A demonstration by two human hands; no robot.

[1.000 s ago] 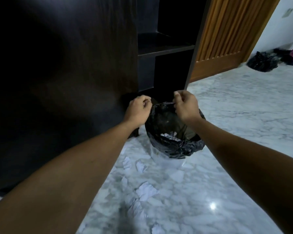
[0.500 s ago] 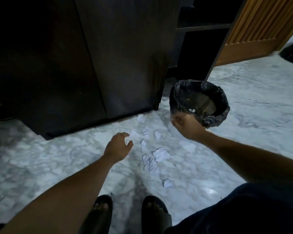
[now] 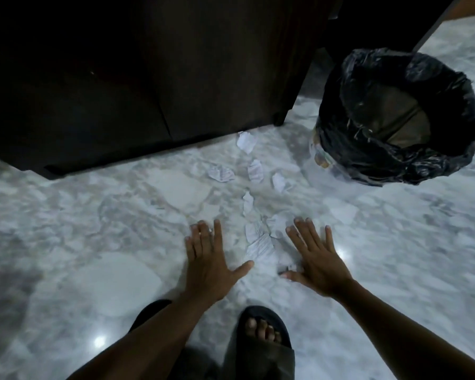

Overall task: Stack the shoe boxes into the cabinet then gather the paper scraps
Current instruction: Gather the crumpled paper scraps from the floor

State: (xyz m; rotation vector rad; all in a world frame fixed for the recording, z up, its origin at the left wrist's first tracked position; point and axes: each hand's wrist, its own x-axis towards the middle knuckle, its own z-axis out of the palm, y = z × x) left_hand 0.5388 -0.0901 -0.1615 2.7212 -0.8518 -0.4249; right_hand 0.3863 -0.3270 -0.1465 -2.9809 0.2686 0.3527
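Several torn white paper scraps (image 3: 254, 171) lie scattered on the marble floor (image 3: 93, 220) in front of the dark cabinet (image 3: 148, 64). The nearest scraps (image 3: 259, 244) sit between my two hands. My left hand (image 3: 210, 259) is spread flat, palm down, just left of them. My right hand (image 3: 313, 256) is spread the same way on their right, its thumb beside a small scrap (image 3: 285, 266). Neither hand holds anything. No shoe boxes are visible.
A bin lined with a black plastic bag (image 3: 395, 116) stands on the floor at the upper right, beside the cabinet's corner leg (image 3: 279, 119). My feet in dark sandals (image 3: 263, 333) are at the bottom centre.
My hands left the bin's bag, came down to the floor and opened flat on either side of the scraps. The view tilted down and moved closer to the floor.
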